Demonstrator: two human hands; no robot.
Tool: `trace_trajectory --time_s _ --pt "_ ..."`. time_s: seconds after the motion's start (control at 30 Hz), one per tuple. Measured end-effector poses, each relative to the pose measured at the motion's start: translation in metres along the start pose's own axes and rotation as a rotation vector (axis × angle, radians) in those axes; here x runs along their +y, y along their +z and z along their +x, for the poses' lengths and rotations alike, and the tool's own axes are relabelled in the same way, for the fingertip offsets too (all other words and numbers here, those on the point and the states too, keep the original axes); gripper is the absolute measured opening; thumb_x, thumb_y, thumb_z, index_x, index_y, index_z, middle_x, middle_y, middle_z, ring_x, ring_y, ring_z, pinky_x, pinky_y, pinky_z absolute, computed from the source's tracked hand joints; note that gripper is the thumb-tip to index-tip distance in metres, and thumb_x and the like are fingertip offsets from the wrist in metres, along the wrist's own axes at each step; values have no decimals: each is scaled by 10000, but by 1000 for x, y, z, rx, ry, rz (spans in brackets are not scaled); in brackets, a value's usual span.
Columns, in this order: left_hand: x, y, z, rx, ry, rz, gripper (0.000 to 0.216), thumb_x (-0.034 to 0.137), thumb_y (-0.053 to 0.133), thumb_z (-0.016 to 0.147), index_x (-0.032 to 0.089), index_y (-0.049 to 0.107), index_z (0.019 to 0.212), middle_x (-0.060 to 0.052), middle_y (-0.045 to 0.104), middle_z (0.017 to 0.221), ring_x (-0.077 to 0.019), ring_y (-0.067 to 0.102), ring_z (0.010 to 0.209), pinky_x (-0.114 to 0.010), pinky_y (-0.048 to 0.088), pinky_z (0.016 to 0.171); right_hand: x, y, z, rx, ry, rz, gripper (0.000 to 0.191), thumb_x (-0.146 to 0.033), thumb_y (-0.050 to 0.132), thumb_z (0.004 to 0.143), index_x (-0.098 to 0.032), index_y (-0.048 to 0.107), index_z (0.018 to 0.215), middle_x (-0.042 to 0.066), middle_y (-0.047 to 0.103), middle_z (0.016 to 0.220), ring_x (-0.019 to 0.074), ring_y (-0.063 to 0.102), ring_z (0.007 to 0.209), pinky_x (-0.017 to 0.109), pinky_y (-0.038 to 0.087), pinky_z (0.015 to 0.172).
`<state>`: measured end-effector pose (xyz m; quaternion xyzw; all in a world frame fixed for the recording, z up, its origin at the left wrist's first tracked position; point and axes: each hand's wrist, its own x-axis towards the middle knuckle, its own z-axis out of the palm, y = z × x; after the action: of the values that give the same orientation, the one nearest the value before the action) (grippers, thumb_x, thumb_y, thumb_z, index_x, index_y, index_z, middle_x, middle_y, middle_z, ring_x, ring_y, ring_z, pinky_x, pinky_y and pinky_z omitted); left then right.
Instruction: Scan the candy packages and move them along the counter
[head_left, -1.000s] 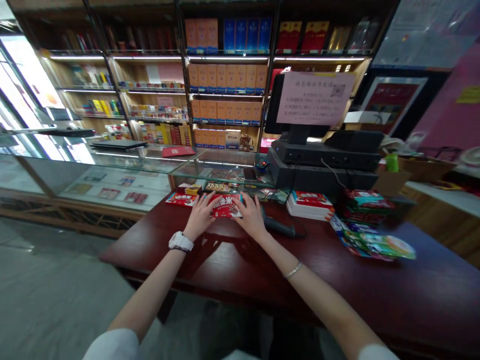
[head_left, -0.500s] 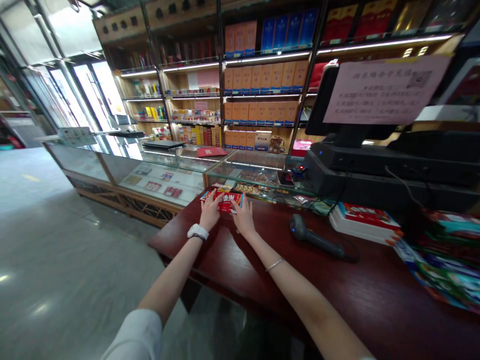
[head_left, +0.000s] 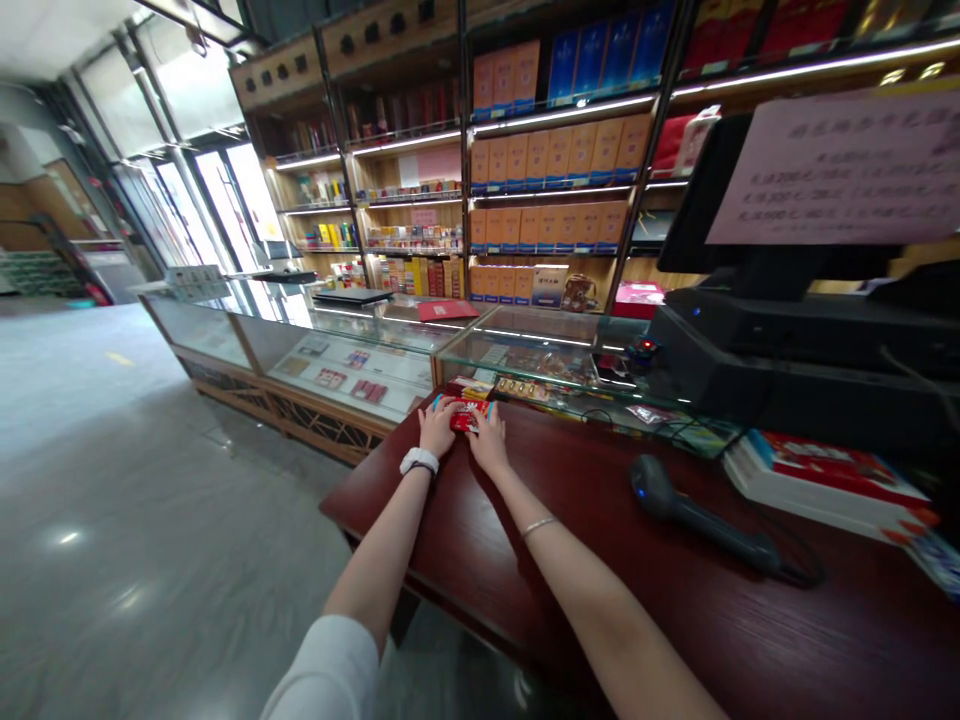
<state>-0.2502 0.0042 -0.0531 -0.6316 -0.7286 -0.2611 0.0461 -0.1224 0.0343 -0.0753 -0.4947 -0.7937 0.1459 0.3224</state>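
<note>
A red printed packet (head_left: 466, 420) with blue ends lies at the far left corner of the dark red wooden desk (head_left: 480, 530). My left hand (head_left: 437, 430) has its fingers curled over the packet's left end. From the other side, my right hand (head_left: 489, 440) grips the right end, so the two hands almost meet over it. Parts of the packet are covered by the fingers, and its lettering is too blurred to read. A white watch is on the left wrist and a thin bangle on the right.
Right of my hands lies a black barcode scanner (head_left: 697, 515). Beyond it are a red-and-white stack (head_left: 832, 480) and a monitor with a pink notice (head_left: 840, 170). A glass display counter (head_left: 345, 370) adjoins the desk's far edge, with shelves of boxed goods (head_left: 555, 155) behind.
My hands have moved closer together, and the visible span of the packet is narrower. The view has turned left, shifting the scanner and monitor rightward.
</note>
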Motion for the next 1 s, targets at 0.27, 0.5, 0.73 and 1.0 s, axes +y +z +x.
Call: trace_trajectory --time_s 0.27,0.5,0.73,1.0 --pt "-11 4 10 -51 25 47 671 21 446 760 357 585 1324 3 541 1472 -313 421 1372 -679 235 1153 -5 3 5 -103 34 -131 517 -269 553 949 -174 468 1449 285 316 1570 360 368 1448 581 311 1121" --pt "-11 6 7 -114 -7 33 728 -1 423 740 376 571 1344 13 547 1479 -323 352 1453 -727 172 1153 -12 2 1 -160 38 -249 509 -356 451 1008 -169 434 1481 312 297 1571 393 387 1429 620 255 1123" --pt "9 -7 -7 1 49 170 442 125 501 834 246 633 1238 -78 622 1366 -283 502 1323 -554 206 1211 -21 -14 -16 -29 -74 -277 418 -244 465 965 -110 550 1352 252 426 1516 373 400 1405 596 236 1157" --pt "16 -18 -11 18 -76 294 270 232 572 870 197 659 1123 -125 674 1190 -278 598 1139 -423 397 1048 -32 -22 -33 -2 -76 -327 401 -177 540 869 -150 618 1262 244 552 1356 369 492 1281 573 293 1127"
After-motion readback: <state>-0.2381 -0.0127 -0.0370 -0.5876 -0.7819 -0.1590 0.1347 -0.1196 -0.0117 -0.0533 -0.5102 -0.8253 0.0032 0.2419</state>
